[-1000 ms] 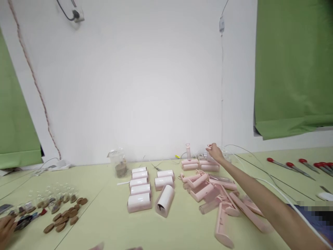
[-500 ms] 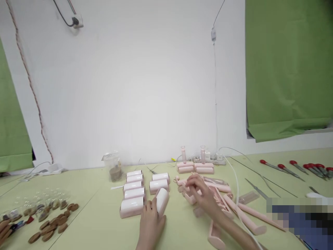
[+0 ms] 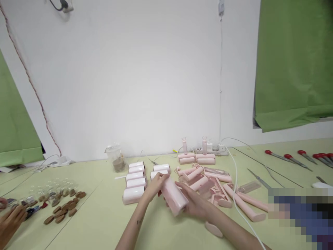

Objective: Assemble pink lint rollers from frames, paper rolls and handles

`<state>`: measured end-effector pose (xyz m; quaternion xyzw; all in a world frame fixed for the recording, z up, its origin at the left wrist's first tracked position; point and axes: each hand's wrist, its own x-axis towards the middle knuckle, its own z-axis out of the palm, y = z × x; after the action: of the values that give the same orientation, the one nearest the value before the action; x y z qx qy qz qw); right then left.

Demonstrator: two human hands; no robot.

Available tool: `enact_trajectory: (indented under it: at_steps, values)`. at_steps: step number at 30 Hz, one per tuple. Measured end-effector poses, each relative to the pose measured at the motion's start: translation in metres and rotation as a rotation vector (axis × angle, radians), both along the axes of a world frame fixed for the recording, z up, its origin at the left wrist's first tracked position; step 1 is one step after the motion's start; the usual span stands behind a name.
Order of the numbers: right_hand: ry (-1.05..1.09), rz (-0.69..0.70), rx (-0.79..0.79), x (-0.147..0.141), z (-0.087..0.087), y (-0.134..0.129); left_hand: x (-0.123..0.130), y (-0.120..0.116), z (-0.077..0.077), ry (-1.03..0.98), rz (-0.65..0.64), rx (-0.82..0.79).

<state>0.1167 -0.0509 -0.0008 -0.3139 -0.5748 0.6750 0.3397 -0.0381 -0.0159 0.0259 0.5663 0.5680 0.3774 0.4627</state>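
Between my two hands is a lint roller [image 3: 174, 197], a white roll with pink plastic about it, tilted with its near end toward the lower right. My left hand [image 3: 156, 187] grips its far left end, fingers closed. Along its right side, my right hand [image 3: 194, 201] is wrapped round it; the palm hides part of the pink plastic. Left of my hands stand two columns of white lint rolls [image 3: 134, 194] in pink holders. Close by on the right lies a heap of pink plastic handles and covers [image 3: 200, 180].
Two pink assembled rollers [image 3: 205, 159] stand by a power strip [image 3: 221, 152]. A white cable [image 3: 236, 173] crosses the right side. Red-ended tools [image 3: 299, 161] lie far right. At left are brown oval pieces [image 3: 62, 210], glass domes [image 3: 59, 187] and another person's hand [image 3: 11, 222].
My right hand has come from the pink heap to the roll in my left hand. Pink plastic now surrounds that roll, and both hands hold it. The view has shifted slightly.
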Motion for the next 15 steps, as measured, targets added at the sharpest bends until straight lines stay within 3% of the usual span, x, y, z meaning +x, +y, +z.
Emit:
enact_trajectory:
  at_steps: [3,5,9,15]
  values:
    - [0.33,0.105,-0.414,-0.005,-0.01,-0.005,0.012,0.01,0.005,0.114,-0.035,0.016]
    - [0.49,0.104,-0.581,-0.005,-0.016,-0.004,0.019,0.014,0.007,0.151,-0.052,0.017]
    - [0.613,0.085,-0.616,0.001,-0.021,0.002,0.025,0.02,0.013,0.152,-0.086,0.009]
    - [0.589,-0.089,-0.529,0.015,-0.011,0.004,0.02,0.027,0.015,0.066,-0.082,0.048]
